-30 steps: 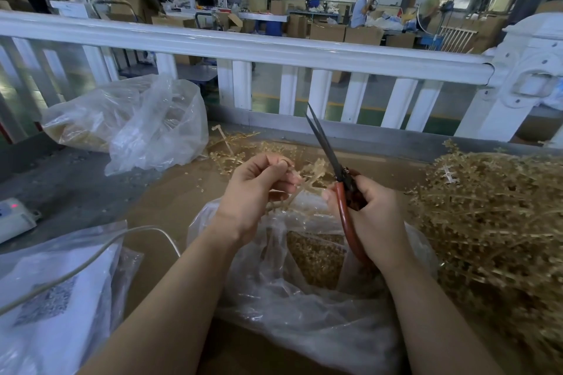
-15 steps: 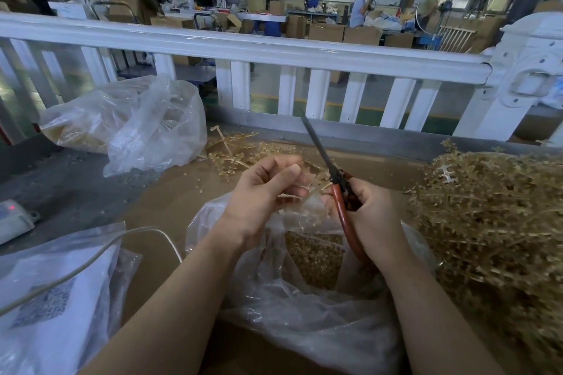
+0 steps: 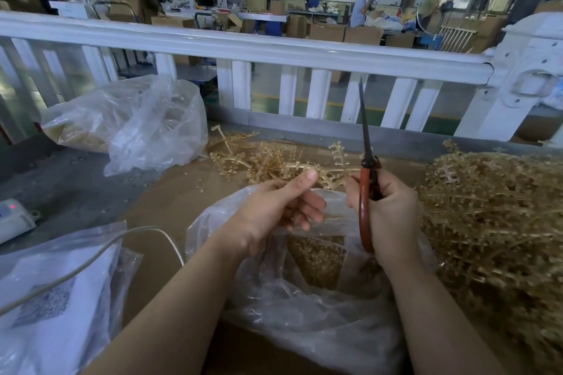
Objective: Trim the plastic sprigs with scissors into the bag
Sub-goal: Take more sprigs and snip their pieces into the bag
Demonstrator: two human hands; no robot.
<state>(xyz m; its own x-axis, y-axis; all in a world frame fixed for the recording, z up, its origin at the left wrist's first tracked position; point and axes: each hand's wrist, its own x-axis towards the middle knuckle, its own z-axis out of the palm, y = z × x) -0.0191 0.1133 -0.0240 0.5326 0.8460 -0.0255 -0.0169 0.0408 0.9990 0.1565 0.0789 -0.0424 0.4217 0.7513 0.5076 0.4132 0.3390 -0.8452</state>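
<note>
While the left hand [image 3: 274, 216] pinches a gold plastic sprig [image 3: 332, 175] above the open clear bag [image 3: 320, 307], the right hand [image 3: 390, 216] grasps red-handled scissors [image 3: 367, 179], blades closed and upright. Next, presumably: open the blades and snip.

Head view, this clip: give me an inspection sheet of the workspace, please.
Surface: brown cardboard sheet over a grey bench.
Job's things: scissors with red handles, blades closed and pointing up; a gold sprig; open clear bag holding trimmed bits; untrimmed sprig heap at right.
Clutter: loose sprigs; a second filled bag at far left; a flat packet with a printed code.
Grips: left hand pinches the sprig; right hand grips the scissors.
Cables: white cable running over the packet; small grey device with a red light.
Surroundings: white railing; workshop with cartons and people behind.
</note>
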